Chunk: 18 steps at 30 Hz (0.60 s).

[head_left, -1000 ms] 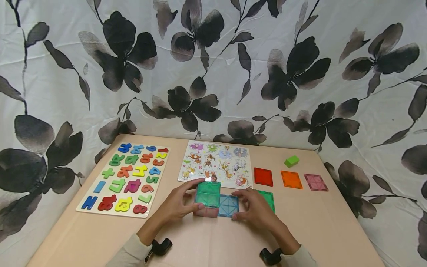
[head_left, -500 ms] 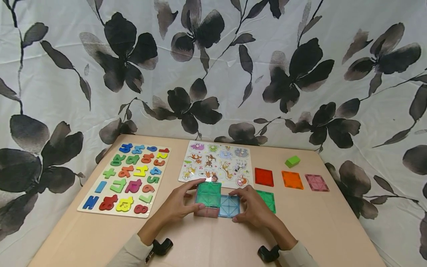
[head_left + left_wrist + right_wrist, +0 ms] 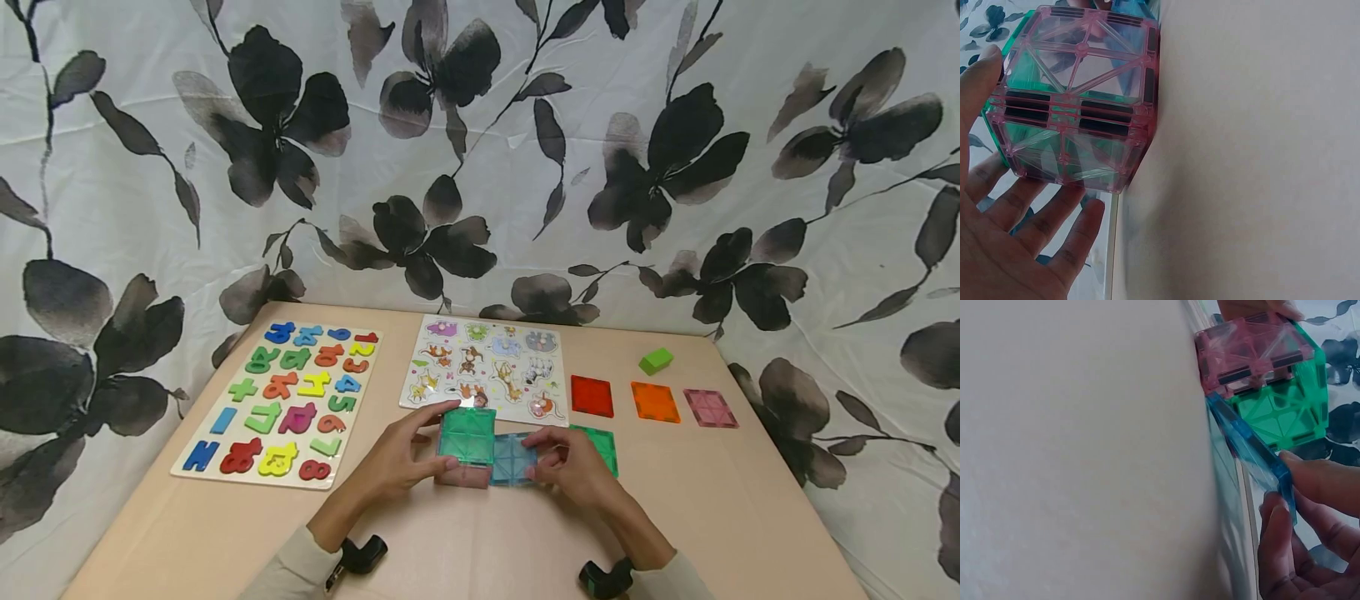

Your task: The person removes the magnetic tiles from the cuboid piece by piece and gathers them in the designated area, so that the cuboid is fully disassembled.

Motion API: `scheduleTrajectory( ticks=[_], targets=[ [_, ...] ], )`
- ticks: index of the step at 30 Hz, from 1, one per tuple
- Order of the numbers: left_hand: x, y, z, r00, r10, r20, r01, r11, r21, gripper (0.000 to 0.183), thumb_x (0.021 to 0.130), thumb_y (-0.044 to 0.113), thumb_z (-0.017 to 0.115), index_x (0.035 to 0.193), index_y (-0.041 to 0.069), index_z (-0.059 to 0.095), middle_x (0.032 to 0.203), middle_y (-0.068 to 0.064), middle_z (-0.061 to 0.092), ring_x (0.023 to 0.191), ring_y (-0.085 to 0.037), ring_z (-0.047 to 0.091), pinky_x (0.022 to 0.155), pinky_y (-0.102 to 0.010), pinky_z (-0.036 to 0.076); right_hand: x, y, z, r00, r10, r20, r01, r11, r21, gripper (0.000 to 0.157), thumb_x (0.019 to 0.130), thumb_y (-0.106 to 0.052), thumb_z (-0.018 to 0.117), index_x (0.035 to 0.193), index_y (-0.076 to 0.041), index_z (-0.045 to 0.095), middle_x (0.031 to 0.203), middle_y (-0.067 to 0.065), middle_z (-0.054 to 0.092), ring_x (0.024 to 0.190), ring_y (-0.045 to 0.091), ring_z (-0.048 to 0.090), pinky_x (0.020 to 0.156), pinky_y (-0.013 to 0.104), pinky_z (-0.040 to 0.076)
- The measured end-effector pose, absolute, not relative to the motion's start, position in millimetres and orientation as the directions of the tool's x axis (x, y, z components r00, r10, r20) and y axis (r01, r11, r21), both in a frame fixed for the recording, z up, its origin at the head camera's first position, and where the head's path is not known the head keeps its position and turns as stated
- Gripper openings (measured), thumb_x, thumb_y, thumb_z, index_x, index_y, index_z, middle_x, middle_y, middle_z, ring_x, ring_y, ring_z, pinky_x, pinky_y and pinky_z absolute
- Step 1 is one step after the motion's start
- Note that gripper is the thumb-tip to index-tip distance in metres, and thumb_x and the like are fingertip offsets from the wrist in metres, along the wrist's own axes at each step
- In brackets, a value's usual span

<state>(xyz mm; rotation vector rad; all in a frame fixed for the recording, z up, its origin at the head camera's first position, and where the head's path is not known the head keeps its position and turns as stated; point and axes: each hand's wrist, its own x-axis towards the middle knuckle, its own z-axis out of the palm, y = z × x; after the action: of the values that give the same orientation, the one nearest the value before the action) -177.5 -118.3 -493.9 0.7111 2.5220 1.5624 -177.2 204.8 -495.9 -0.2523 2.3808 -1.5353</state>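
Observation:
A small box of magnetic tiles stands mid-table, a green tile (image 3: pixel 467 435) on top and pink tiles (image 3: pixel 1082 53) as side walls. My left hand (image 3: pixel 397 454) holds the box from the left, thumb near the front and index finger over the far corner. A blue magnetic tile (image 3: pixel 513 460) lies against the box's right side. My right hand (image 3: pixel 581 471) pinches its outer edge. Seen from the right wrist, the blue tile (image 3: pixel 1250 447) slants up from the box's base toward the thumb and fingers. Another green tile (image 3: pixel 600 452) is partly hidden behind the right hand.
Red (image 3: pixel 592 396), orange (image 3: pixel 656 403) and pink (image 3: pixel 710 409) tiles lie to the right, with a green block (image 3: pixel 656 361) behind them. An animal puzzle board (image 3: pixel 487 367) sits at the back. At left lies a number puzzle board (image 3: pixel 277 400). A floral cloth (image 3: pixel 480 167) hangs behind the table.
The blue tile, flat beside the box before, now has its right edge raised in my right fingers. My left hand and the box have stayed in place.

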Motion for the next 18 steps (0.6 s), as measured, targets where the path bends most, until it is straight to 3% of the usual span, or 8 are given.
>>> scheduleTrajectory(
  ticks=[6,12,18],
  targets=[
    [-176.8,-118.9,-494.5,-0.886,0.432,0.167,0.341,0.364,0.867,0.077,0.092,0.031,0.085,0.160,0.023,0.047,0.162,-0.009,0.052,0.144,-0.035,0.057,0.109,-0.056,0.056,-173.7,209.0,-494.4,-0.935,-0.318,-0.155,0.026,0.377,-0.926,0.031,0.092,-0.007,0.081,0.121,-0.005,0.075,0.091,0.018,0.075,0.067,0.025,0.064,0.054,0.022,0.050],
    [-176.9,-118.9,-495.1,-0.887,0.432,0.163,0.338,0.368,0.866,0.077,0.093,0.033,0.084,0.160,0.023,0.047,0.162,-0.009,0.052,0.144,-0.035,0.057,0.110,-0.057,0.055,-168.6,217.0,-483.1,-0.965,-0.208,-0.160,0.068,0.390,-0.918,0.031,0.091,-0.003,0.080,0.121,-0.009,0.076,0.115,0.013,0.073,0.079,0.022,0.065,0.070,0.024,0.059],
    [-177.8,-118.7,-496.8,-0.888,0.431,0.159,0.335,0.370,0.867,0.077,0.093,0.033,0.084,0.160,0.025,0.047,0.163,-0.009,0.051,0.144,-0.036,0.056,0.111,-0.057,0.055,-165.3,241.5,-476.1,-0.985,-0.096,-0.142,0.095,0.385,-0.918,0.032,0.092,-0.001,0.080,0.122,-0.011,0.077,0.127,0.013,0.071,0.081,0.022,0.064,0.073,0.023,0.060]
  ],
)
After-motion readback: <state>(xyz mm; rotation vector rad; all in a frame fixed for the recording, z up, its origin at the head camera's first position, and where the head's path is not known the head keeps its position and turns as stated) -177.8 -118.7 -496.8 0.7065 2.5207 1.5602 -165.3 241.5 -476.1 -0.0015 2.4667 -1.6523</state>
